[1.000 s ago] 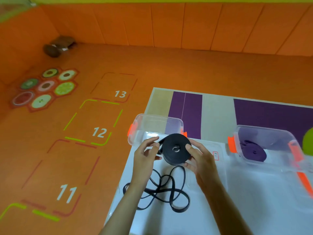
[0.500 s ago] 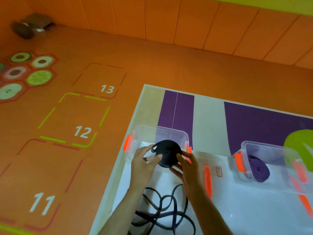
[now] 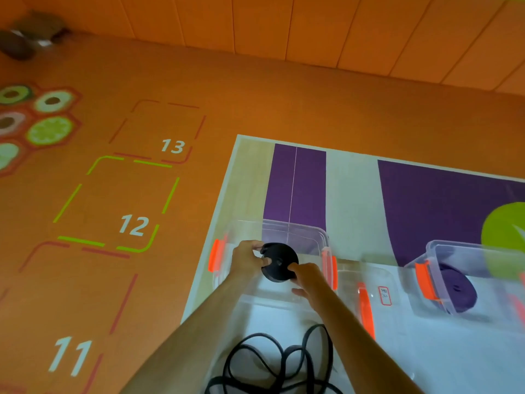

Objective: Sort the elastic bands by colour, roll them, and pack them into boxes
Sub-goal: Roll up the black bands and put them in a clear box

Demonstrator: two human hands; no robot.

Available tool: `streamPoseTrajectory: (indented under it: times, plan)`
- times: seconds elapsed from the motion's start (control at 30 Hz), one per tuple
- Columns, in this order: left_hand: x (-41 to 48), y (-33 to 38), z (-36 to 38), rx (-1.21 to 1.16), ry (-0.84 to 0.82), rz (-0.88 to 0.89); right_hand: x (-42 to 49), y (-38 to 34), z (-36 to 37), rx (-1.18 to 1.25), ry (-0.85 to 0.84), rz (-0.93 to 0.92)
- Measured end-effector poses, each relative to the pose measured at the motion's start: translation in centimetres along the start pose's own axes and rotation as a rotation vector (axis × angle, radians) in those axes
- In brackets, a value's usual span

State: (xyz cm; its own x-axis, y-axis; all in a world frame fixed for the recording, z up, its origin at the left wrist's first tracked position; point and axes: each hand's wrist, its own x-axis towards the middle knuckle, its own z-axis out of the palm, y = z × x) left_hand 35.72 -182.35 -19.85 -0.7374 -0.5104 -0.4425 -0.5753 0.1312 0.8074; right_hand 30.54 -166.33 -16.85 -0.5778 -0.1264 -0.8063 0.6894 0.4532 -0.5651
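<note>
Purple-and-white table — left box, right box, clear lid, loose black bands

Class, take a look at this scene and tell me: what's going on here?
A person grips a black roll with the left hand and right hand, holding it over the open left box. Whether it is already inside is unclear. Loose black bands lie tangled on the table nearer the person. The right box holds a purple roll.
</note>
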Motion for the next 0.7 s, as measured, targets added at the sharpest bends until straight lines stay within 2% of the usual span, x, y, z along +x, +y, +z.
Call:
streamPoseTrajectory:
  times: [0.27, 0.43, 0.6, 0.7]
  plan:
    - [2.6, -2.4, 0.7, 0.069, -0.065, -0.125, 3.9, 1.3, 0.8, -0.103, -0.109, 0.073]
    - [3.8, -3.3, 1.4, 0.132, -0.041, -0.148, 5.1, 1.4, 1.6, -0.103, -0.098, 0.076]
    - [4.3, -3.6, 1.1, 0.086, -0.109, -0.182, 5.7, 2.2, 1.0, -0.061, -0.088, 0.089]
    - [4.2, -4.0, 1.1, 0.064, -0.094, -0.179, 5.6, 2.1, 0.9, -0.060, -0.045, 0.079]
